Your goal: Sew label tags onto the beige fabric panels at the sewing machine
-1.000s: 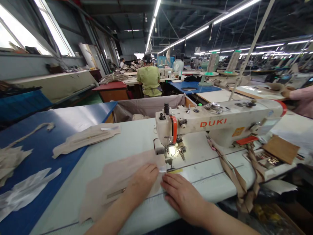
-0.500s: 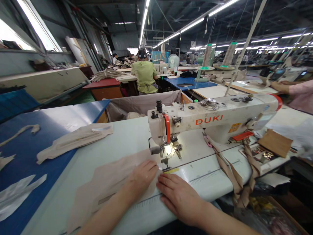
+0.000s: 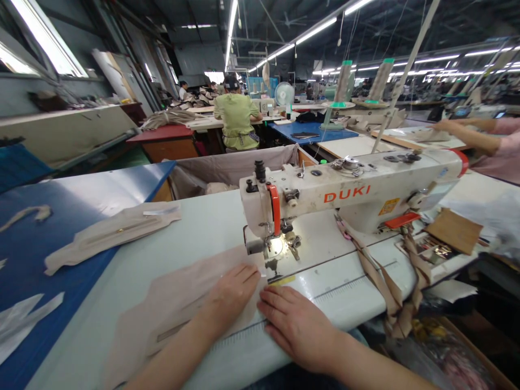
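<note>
A pale beige fabric piece [image 3: 173,292] lies flat on the sewing table, its upper right edge close to the needle area. My left hand [image 3: 234,288] rests on top of that fabric with its fingers stretched out flat. Beside it, at the fabric's right edge, my right hand [image 3: 294,322] lies open, fingers slightly spread and fingertips at the cloth. A white sewing machine [image 3: 300,189] with an orange take-up guard stands just beyond both hands, its lamp lighting the needle plate [image 3: 277,248]. A slot shows in the fabric near my left forearm.
Another beige piece with a zipper [image 3: 117,233] lies across the left table edge. Strips of cloth [image 3: 371,265] and pink-handled snips [image 3: 343,226] are right of the needle. A small parts tray [image 3: 434,252] sits farther right. At the right, a co-worker's arm [image 3: 467,135] reaches over another table.
The view has shifted slightly, so most things sit a little farther left and higher. My hands keep their places on the fabric. The co-worker's arm at the right has lifted and stretched out.
</note>
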Demonstrator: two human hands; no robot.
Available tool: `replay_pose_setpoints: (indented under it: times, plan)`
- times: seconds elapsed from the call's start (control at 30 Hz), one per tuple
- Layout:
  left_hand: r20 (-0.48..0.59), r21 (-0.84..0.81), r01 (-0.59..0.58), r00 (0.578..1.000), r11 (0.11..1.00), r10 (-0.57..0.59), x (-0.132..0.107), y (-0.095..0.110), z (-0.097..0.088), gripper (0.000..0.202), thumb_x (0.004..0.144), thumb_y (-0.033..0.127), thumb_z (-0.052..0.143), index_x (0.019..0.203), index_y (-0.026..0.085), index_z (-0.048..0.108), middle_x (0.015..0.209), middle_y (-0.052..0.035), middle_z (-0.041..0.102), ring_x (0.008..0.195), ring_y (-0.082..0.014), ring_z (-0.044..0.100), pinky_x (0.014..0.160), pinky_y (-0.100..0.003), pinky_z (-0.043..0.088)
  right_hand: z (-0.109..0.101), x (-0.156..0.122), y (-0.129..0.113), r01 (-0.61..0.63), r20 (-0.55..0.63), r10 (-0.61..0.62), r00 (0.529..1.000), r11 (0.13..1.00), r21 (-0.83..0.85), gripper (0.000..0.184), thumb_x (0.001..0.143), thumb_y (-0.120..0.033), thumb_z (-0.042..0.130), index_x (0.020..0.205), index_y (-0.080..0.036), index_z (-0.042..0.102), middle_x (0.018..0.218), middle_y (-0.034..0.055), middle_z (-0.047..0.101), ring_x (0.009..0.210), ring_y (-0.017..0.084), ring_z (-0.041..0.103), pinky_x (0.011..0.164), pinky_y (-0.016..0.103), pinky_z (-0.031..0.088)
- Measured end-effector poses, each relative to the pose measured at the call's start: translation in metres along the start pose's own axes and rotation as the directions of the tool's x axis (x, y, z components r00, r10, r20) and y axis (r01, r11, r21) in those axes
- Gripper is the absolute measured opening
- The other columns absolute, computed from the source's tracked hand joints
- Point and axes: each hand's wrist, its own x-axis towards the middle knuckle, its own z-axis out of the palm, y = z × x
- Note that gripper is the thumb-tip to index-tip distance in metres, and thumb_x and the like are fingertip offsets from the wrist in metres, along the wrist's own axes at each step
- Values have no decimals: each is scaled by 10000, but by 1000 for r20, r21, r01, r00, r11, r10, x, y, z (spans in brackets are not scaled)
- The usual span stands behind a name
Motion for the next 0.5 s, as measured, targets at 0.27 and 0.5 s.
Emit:
replay_pose_setpoints:
  times: [0.27,0.5]
  plan:
    - [-24,-2,-11,1000,1000,11,0,0,0,266,879,30,419,1004,144,623,986,-98,678,949,-232,637,866,-377,544,-2,-1,0,7,2,-7,1000,1000,-15,373,1001,-324,430,1320,-162,535,1365,79,569,1284,198,469,1140,329,342]
    - [-50,34,-15,999,999,17,-1,0,1,280,877,9,427,1025,145,622,1007,-86,681,935,-223,639,852,-370,544,-9,5,4,29,-2,-29,1000,999,35,323,993,-290,445,1254,-152,577,1266,76,614,1205,192,501,1098,311,374]
